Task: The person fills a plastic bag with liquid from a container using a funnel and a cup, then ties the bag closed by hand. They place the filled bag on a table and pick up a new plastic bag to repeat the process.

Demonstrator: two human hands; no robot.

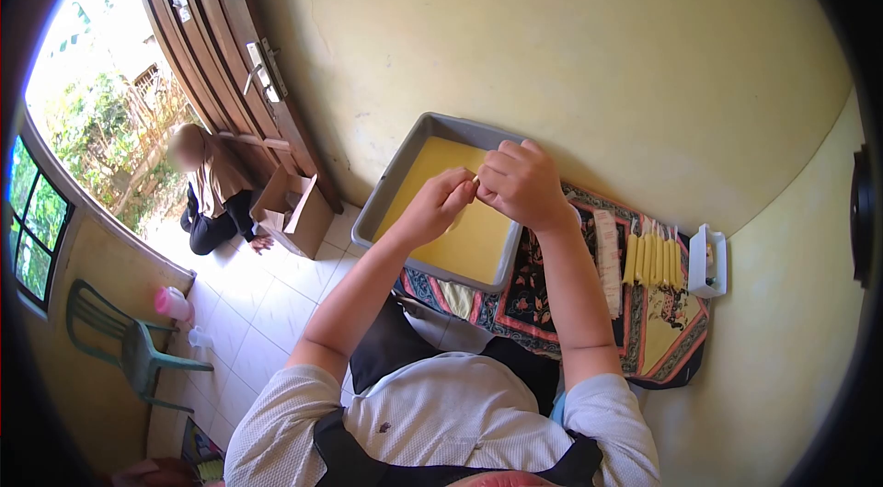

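Yellow walls, white tiled floor [267,303], patterned cloth [543,294] under grey tray [395,179] of yellow liquid, long axis running near-to-far. Left hand [437,206], right hand [524,183] together over tray, pinching something too small to identify.

White dotted short-sleeved shirt [441,418], dark apron straps [345,450]

No legible text, label, brand, number or sign on anything in view.
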